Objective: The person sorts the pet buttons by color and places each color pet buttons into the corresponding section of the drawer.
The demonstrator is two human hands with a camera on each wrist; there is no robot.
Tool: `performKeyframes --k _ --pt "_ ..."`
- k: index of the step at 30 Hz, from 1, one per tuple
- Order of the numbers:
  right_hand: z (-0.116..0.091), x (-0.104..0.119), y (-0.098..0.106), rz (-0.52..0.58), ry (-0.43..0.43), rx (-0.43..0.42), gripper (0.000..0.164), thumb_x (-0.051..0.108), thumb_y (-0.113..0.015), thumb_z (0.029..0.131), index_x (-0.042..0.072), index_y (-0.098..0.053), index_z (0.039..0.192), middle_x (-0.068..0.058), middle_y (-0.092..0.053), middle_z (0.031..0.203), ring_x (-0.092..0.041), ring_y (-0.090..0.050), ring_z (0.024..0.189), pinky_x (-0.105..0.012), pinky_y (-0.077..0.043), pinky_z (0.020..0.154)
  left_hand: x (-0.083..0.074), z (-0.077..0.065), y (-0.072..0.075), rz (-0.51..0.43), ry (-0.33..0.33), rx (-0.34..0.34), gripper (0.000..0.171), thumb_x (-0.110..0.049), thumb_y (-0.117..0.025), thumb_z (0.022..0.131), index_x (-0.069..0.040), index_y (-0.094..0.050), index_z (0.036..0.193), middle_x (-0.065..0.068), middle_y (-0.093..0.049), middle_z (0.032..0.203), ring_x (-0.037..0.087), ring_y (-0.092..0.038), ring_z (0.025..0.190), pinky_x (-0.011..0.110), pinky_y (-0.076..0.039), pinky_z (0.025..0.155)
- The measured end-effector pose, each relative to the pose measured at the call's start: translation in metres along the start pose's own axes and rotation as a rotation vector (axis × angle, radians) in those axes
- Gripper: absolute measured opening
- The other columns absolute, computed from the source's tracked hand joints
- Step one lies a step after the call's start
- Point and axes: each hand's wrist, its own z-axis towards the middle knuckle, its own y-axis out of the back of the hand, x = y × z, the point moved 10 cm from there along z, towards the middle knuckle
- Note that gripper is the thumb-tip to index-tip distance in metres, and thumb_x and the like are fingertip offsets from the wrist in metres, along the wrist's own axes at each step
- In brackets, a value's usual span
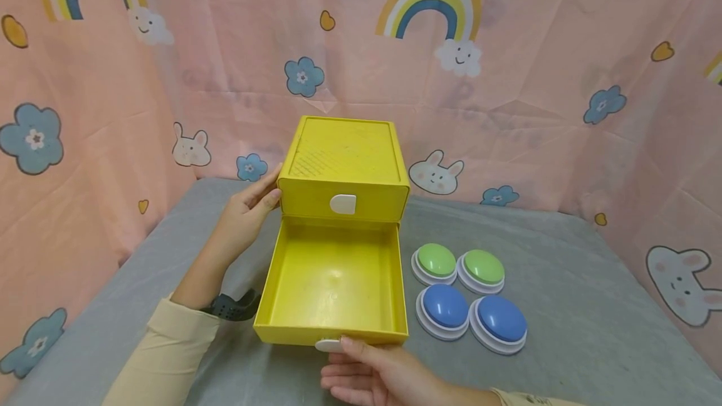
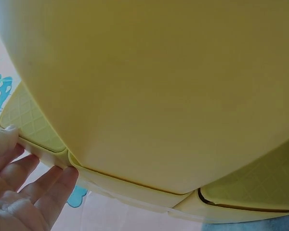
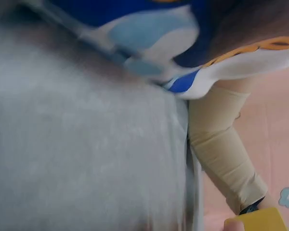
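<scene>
A yellow two-drawer box (image 1: pixel 346 149) stands on the grey cloth, its upper drawer (image 1: pixel 304 199) closed. The lower drawer (image 1: pixel 333 281) is pulled far out, and its bare floor shows. My left hand (image 1: pixel 241 221) rests against the box's left side near the upper front corner; in the left wrist view its fairly straight fingers (image 2: pixel 58 190) touch the yellow edge. At the lower drawer's front, my right hand (image 1: pixel 383 371) pinches the white handle (image 1: pixel 329 346), thumb on top and the other fingers below. The right wrist view hardly shows this hand.
Right of the drawer sit two green domed buttons (image 1: pixel 437 260) and two blue domed buttons (image 1: pixel 445 306) on white bases. Grey cloth (image 1: pixel 592 306) covers the table. A pink patterned curtain (image 1: pixel 350 30) hangs behind and at both sides.
</scene>
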Motion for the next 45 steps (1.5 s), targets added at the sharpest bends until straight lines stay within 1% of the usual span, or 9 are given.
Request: performKeyframes --k 5,11,16,20,25,29,32,34,45 --pt "-0.021 0.007 -0.003 -0.186 -0.027 0.096 0.045 0.029 -0.064 0.098 -0.003 -0.061 0.129 -0.012 -0.073 0.118 -0.016 -0.071 0.107 -0.032 -0.057 0.097 0.001 -0.001 0.0 0.008 0.005 0.002 0.053 -0.035 -0.048 0.105 -0.029 -0.032 0.156 -0.003 -0.039 0.159 0.019 -0.046 0.141 0.037 -0.045 0.112" --pt "-0.059 0.063 0.008 -0.267 0.24 0.136 0.04 0.013 -0.067 0.095 -0.003 -0.06 0.132 -0.007 -0.073 0.121 -0.015 -0.069 0.111 -0.028 -0.058 0.095 0.001 0.0 0.0 0.01 0.004 -0.001 0.053 -0.036 -0.048 0.105 -0.03 -0.033 0.155 -0.003 -0.041 0.158 0.02 -0.047 0.14 0.037 -0.046 0.112" --pt "-0.082 0.107 0.052 -0.441 0.462 -0.118 0.032 0.008 -0.066 0.095 0.011 -0.067 0.127 0.003 -0.075 0.116 -0.014 -0.07 0.109 -0.024 -0.058 0.091 0.001 0.0 -0.001 0.007 0.004 0.0 0.053 -0.035 -0.048 0.105 -0.03 -0.033 0.155 -0.003 -0.04 0.158 0.019 -0.047 0.14 0.037 -0.046 0.112" --pt "-0.088 0.132 0.089 -0.521 0.539 -0.352 0.037 0.011 -0.068 0.094 0.015 -0.064 0.131 0.008 -0.073 0.118 -0.01 -0.069 0.109 -0.02 -0.057 0.09 0.0 0.0 0.0 0.009 -0.002 0.0 0.053 -0.035 -0.048 0.105 -0.029 -0.032 0.156 -0.003 -0.04 0.158 0.02 -0.048 0.139 0.037 -0.046 0.112" --pt "-0.08 0.147 0.131 -0.638 0.514 -0.55 0.057 0.029 -0.07 0.094 0.011 -0.05 0.145 0.005 -0.063 0.137 0.006 -0.06 0.116 -0.018 -0.054 0.095 0.0 0.0 0.001 0.006 0.002 -0.009 0.052 -0.035 -0.048 0.105 -0.031 -0.033 0.155 -0.003 -0.041 0.158 0.02 -0.048 0.139 0.038 -0.046 0.112" --pt "-0.069 0.146 0.156 -0.691 0.465 -0.625 0.067 0.035 -0.071 0.093 0.011 -0.045 0.149 -0.007 -0.052 0.15 -0.007 -0.053 0.132 -0.037 -0.047 0.112 0.001 0.0 0.001 0.006 0.007 -0.005 0.052 -0.036 -0.048 0.105 -0.032 -0.034 0.155 -0.005 -0.041 0.157 0.018 -0.046 0.141 0.036 -0.046 0.111" --pt "-0.057 0.142 0.169 -0.682 0.431 -0.627 0.073 0.033 -0.073 0.092 0.008 -0.04 0.152 -0.013 -0.044 0.155 -0.027 -0.041 0.144 -0.052 -0.037 0.118 0.0 0.0 0.0 0.006 0.007 -0.003 0.052 -0.036 -0.048 0.105 -0.032 -0.034 0.154 -0.004 -0.041 0.157 0.018 -0.047 0.14 0.037 -0.046 0.112" --pt "-0.049 0.141 0.175 -0.688 0.422 -0.621 0.075 0.031 -0.073 0.091 0.006 -0.038 0.153 -0.015 -0.041 0.157 -0.033 -0.035 0.147 -0.054 -0.034 0.119 0.0 0.0 0.0 0.006 0.007 -0.004 0.052 -0.036 -0.048 0.105 -0.032 -0.034 0.155 -0.004 -0.042 0.157 0.019 -0.047 0.14 0.037 -0.046 0.112" --pt "-0.022 0.133 0.195 -0.742 0.377 -0.64 0.082 0.027 -0.076 0.089 0.0 -0.032 0.154 -0.021 -0.035 0.158 -0.037 -0.033 0.148 -0.049 -0.032 0.12 0.0 0.0 0.0 0.007 0.005 -0.011 0.052 -0.034 -0.048 0.105 -0.03 -0.034 0.155 -0.003 -0.042 0.157 0.019 -0.046 0.141 0.037 -0.046 0.111"
